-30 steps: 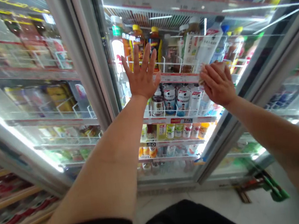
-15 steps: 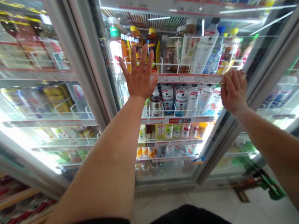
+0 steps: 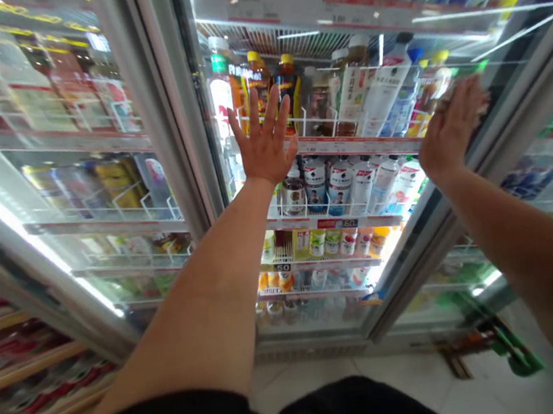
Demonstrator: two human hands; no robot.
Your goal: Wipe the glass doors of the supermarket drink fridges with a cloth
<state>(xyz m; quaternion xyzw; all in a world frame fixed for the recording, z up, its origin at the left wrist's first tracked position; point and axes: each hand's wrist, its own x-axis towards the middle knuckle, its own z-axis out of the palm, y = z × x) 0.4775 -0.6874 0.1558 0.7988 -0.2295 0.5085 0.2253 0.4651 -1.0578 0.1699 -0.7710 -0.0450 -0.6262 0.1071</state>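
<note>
- A person stands facing a drinks cooler, both arms reaching up to its glass door (image 3: 412, 269), which fills the middle of the frame and looks shut.
- The left hand (image 3: 264, 148), at upper centre, has its fingers spread wide and grips nothing; its palm seems to rest flat on the glass, in front of the dark bottles (image 3: 287, 88) with yellow caps.
- The right hand (image 3: 453, 128), at right of centre, has its fingers stretched upward over a small pale cloth (image 3: 484, 103) and seems to press it to the pane near the door's right edge.
- That cloth shows only beside the fingers, and blur hides how it is folded or pinched.
- I'd judge the work as under way: the cloth is in use, and neither hand is down at rest.
- How much of the pane is done, I cannot tell; reflections cross the upper right, and nothing marks treated glass from untreated.
- What seems left, by the same guess, is whatever the cloth has not reached; the lower glass, before the small bottles (image 3: 316, 242), has no hand near it.
- Behind the pane, white-labelled bottles (image 3: 339, 182) stand on the shelf below the left hand.
- More bottles (image 3: 31, 96) fill the cooler at upper left, and a green object (image 3: 521, 358), too blurred to name, is at lower right above the pale floor (image 3: 302, 378).
</note>
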